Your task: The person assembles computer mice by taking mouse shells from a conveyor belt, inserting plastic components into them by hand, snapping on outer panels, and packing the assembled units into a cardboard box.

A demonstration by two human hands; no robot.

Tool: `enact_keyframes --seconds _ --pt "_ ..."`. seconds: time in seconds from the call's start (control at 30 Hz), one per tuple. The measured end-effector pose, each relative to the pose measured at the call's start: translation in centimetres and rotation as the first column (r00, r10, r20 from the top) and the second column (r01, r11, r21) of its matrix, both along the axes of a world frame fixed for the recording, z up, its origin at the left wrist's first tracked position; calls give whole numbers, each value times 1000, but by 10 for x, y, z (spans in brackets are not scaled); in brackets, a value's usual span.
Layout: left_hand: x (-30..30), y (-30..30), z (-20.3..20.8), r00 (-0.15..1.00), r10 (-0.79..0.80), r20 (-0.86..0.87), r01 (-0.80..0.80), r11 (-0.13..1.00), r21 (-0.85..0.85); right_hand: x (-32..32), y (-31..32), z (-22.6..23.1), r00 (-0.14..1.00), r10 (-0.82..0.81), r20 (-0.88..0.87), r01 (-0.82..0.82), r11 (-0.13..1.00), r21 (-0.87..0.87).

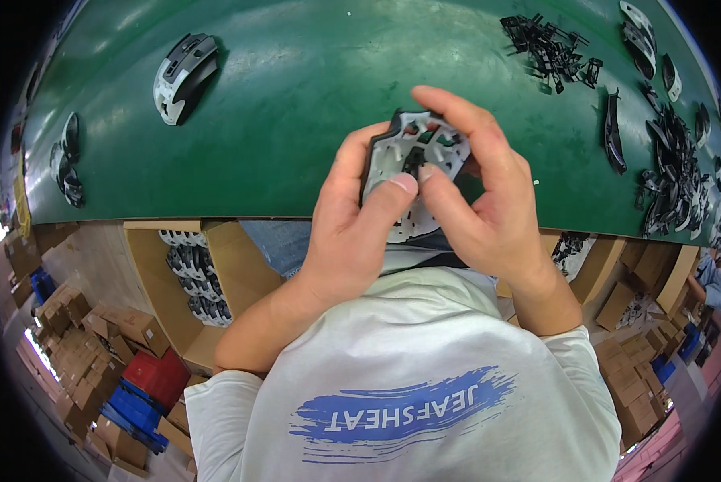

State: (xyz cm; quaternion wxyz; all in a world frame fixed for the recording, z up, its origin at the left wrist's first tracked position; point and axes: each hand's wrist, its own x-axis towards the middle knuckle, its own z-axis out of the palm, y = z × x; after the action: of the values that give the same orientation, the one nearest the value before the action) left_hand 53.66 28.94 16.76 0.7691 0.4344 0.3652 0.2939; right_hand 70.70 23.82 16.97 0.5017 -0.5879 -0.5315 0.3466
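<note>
Over the table's near edge, I hold a grey-and-black computer mouse shell [388,156] with its hollow inside facing up. My left hand [352,217] is wrapped round its left side, thumb laid on the inside. Gripping the right side is my right hand [493,193], its index finger raised along the far rim. Both thumb tips press beside a small black plastic part [414,160] in the middle of the shell. The thumbs partly hide that part, so how it is seated cannot be made out.
On the green table [280,104] lies another mouse shell [185,76], left of my hands. A heap of small black parts [549,50] sits far right, near a larger dark pile [672,181] and a curved black strip [613,132]. An open carton [152,281] below holds stacked shells.
</note>
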Motion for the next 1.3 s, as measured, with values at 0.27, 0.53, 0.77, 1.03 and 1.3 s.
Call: enact_keyframes --seconds 0.27,0.53,0.77,1.03,1.3 --pt "-3 -8 -11 995 70 -72 -57 983 173 -4 1 -2 993 59 104 -62 998 26" --pt "-9 -10 -14 991 -25 -133 50 981 187 -3 6 -11 988 -34 -151 26 998 -56" --pt "-9 -11 -14 987 14 -163 2 995 99 9 4 4 954 114 -278 -165 972 -169" --pt "-6 -15 -18 975 133 -179 -100 978 182 -9 -5 -9 992 115 55 -114 993 -30" --pt "-9 -20 -31 944 211 -252 -87 899 429 -18 -6 -4 994 91 61 -89 995 -44"
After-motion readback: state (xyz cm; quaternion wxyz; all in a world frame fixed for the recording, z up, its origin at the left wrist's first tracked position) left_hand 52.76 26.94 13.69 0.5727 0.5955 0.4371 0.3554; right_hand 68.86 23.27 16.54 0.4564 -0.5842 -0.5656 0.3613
